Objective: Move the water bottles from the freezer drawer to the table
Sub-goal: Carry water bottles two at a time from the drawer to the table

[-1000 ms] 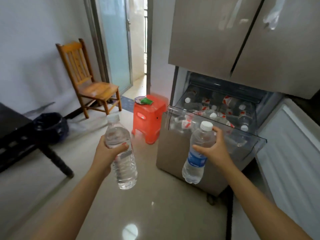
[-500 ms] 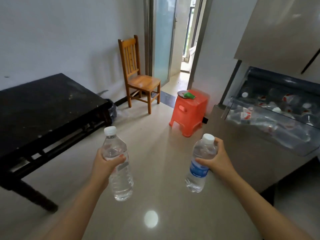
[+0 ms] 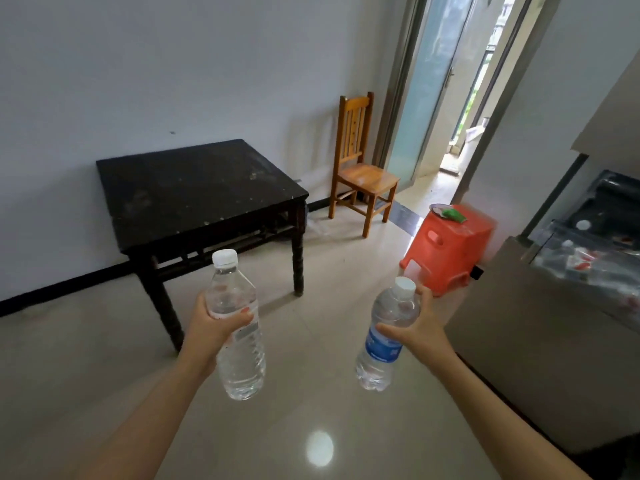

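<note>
My left hand (image 3: pixel 213 325) grips a clear water bottle (image 3: pixel 237 355) with a white cap and a pale label, held upright over the floor. In my right hand (image 3: pixel 417 329) is a second water bottle with a blue label (image 3: pixel 381 348), tilted slightly left at its base. Ahead and to the left stands the dark square table (image 3: pixel 194 188) against the white wall, its top bare. The open freezer drawer (image 3: pixel 595 251) shows at the right edge with several bottles inside, blurred.
A wooden chair (image 3: pixel 362 171) stands by the wall right of the table. An orange plastic stool (image 3: pixel 450 244) with a small dish and something green on it sits near the freezer. A doorway (image 3: pixel 457 133) opens behind it. Shiny tiled floor lies between me and the table.
The view has swung left, away from the freezer toward the table, which now sits fully in view. Both hands keep hold of their bottles at about the same height.
</note>
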A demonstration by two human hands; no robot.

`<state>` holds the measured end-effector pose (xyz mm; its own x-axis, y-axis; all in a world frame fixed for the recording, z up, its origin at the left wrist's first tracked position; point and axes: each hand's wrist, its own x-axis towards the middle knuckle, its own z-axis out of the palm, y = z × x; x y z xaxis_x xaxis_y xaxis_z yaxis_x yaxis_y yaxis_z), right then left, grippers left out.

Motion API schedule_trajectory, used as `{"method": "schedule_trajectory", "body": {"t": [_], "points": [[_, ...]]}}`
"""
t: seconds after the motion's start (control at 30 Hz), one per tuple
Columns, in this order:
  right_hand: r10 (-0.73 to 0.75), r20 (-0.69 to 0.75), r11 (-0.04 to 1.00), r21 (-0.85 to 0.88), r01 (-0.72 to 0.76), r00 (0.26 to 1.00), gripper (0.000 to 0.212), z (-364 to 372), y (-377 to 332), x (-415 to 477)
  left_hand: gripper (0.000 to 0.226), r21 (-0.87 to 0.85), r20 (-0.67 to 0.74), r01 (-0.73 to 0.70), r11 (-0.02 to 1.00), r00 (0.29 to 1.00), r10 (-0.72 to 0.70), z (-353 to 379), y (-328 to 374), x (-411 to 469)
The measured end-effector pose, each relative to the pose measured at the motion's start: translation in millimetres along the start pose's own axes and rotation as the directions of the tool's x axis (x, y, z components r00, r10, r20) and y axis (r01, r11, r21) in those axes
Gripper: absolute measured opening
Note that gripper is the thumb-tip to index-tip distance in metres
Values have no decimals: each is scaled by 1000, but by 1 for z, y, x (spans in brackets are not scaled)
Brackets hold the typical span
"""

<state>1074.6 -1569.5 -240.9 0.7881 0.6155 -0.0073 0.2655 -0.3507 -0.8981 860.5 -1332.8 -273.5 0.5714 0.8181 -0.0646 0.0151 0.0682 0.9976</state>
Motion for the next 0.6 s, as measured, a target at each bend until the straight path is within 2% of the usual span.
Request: {"method": "schedule_trajectory", "body": {"t": [0.17,0.27,0.4,0.47,0.6], "points": [[0,102,999,-47,4,995,79,45,-21,-40,79,-10,-61,15,1000,998,-15,-49,-3,-47],[3,178,999,-53,6,984,78,77,-36,-50,62,-54,-167,13,998,986,-22,-84,-1,-62],[-31,231,998,-40,41,972,78,125,-58,-53,83,-80,-221,-32,996,975,14,-140,3,-65],[-56,239,997,-42,68,969,76,156,-76,-51,78,-98,-255,-61,993,966,34,-174,6,-64],[-72,241,995,-54,88,968,76,220,-109,-46,70,-62,-233,-102,993,969,85,-248,13,-55]]}}
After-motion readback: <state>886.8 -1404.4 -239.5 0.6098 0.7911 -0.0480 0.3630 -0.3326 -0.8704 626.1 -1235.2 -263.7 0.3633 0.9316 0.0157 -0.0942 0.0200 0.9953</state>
